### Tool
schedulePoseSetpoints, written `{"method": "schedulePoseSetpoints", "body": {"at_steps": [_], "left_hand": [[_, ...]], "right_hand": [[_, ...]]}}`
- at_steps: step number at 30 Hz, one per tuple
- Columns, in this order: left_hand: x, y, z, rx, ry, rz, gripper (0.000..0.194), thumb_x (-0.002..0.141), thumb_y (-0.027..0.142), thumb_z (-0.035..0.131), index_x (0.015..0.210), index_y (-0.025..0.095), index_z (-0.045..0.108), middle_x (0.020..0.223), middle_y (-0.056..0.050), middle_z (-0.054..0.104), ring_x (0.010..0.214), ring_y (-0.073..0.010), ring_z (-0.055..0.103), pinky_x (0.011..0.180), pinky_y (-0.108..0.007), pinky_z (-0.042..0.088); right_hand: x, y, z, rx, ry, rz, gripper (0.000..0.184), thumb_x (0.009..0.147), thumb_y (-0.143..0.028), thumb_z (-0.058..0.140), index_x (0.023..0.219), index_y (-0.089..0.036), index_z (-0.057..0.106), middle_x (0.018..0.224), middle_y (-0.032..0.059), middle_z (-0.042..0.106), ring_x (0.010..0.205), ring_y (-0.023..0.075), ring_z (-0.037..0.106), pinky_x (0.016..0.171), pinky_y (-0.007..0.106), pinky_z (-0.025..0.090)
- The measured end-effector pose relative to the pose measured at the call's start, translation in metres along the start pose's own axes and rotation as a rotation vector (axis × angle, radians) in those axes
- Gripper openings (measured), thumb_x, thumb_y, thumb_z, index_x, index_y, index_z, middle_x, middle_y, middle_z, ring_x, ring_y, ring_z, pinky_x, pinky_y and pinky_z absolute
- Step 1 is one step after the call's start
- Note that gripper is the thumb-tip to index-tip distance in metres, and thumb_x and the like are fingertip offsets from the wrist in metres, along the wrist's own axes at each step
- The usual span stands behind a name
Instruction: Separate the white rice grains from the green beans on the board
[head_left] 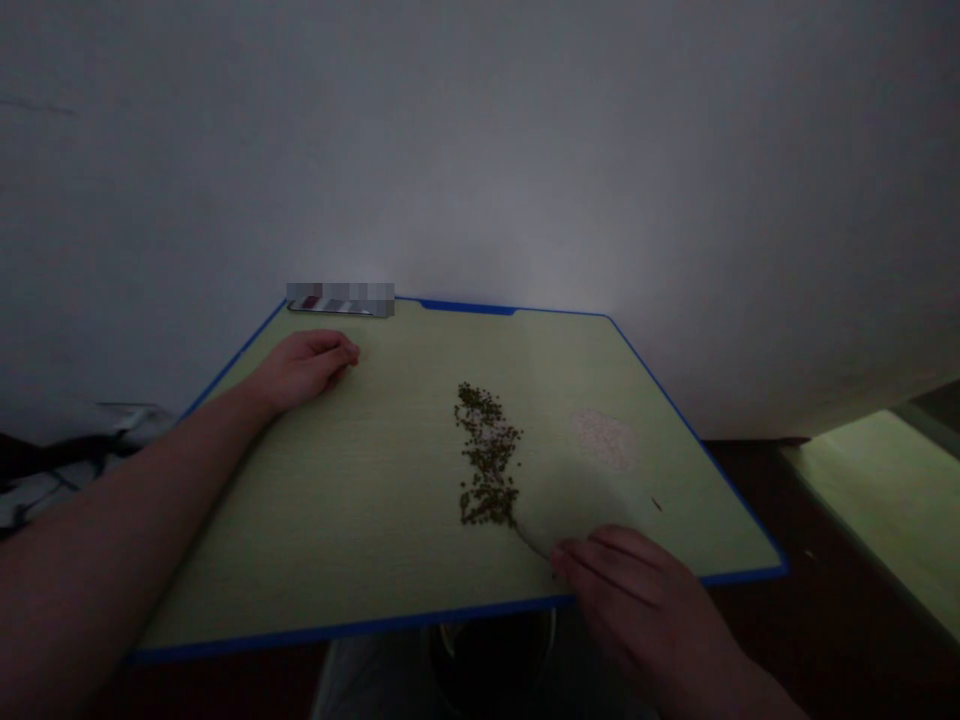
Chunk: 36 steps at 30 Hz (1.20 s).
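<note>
On the far left of a pale green laminate board (375, 520) with a blue edge, left hand (304, 370) resting palm down, fingers loosely curled and closed on nothing, seemingly steadying the board from that side. At the near edge, right of centre, right hand (622, 590) lying half open, gripping nothing, fingertips (564, 553) touching the surface, apparently placed to reach the near end of the beans. Running far to near down the middle, a loose strip of small green mung beans (486, 455) thinning toward those fingertips, looking gathered rather than spilled. Farther right, a pale patch of fine grains (604, 440) lying well apart from the beans, and a single dark seed (656, 504) sitting nearer the right hand. At the far left corner, a blurred object (340, 300) resting against a grey wall (480, 150).
</note>
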<state>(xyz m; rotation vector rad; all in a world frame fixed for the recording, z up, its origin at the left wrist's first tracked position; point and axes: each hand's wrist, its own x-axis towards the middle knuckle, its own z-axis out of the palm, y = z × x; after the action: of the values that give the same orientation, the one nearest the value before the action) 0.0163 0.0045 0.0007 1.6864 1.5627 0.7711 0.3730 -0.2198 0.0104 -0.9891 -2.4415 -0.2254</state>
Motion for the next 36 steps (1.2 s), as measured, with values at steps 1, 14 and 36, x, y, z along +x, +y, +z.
{"method": "schedulePoseSetpoints", "body": {"at_steps": [1,14,36], "left_hand": [[0.000,0.000,0.000,0.000,-0.003,-0.001,0.023,0.075,0.040,0.055,0.068,0.018,0.055,0.049,0.005,0.047,0.045,-0.0094,0.041,0.047,-0.023,0.032],[0.002,-0.006,-0.001,0.011,-0.005,0.013,0.023,0.077,0.040,0.054,0.069,0.018,0.055,0.048,0.006,0.047,0.045,-0.0094,0.042,0.047,-0.024,0.032],[0.000,-0.003,-0.001,0.014,0.008,0.013,0.025,0.075,0.042,0.055,0.069,0.018,0.057,0.047,0.006,0.047,0.044,-0.0092,0.042,0.045,-0.023,0.032]], "right_hand": [[-0.001,0.000,0.000,0.004,-0.001,-0.003,0.030,0.096,-0.009,0.040,0.106,-0.012,0.068,0.092,0.0071,0.075,0.083,0.0169,0.068,0.078,0.029,0.058],[-0.007,-0.004,0.012,0.007,-0.017,0.012,0.028,0.098,-0.009,0.040,0.108,-0.010,0.066,0.096,0.0070,0.073,0.084,0.0180,0.066,0.079,0.031,0.056],[-0.006,0.012,0.004,-0.178,0.040,0.081,0.026,0.095,-0.010,0.044,0.105,-0.009,0.068,0.095,0.0091,0.074,0.083,0.0197,0.068,0.079,0.035,0.059]]}}
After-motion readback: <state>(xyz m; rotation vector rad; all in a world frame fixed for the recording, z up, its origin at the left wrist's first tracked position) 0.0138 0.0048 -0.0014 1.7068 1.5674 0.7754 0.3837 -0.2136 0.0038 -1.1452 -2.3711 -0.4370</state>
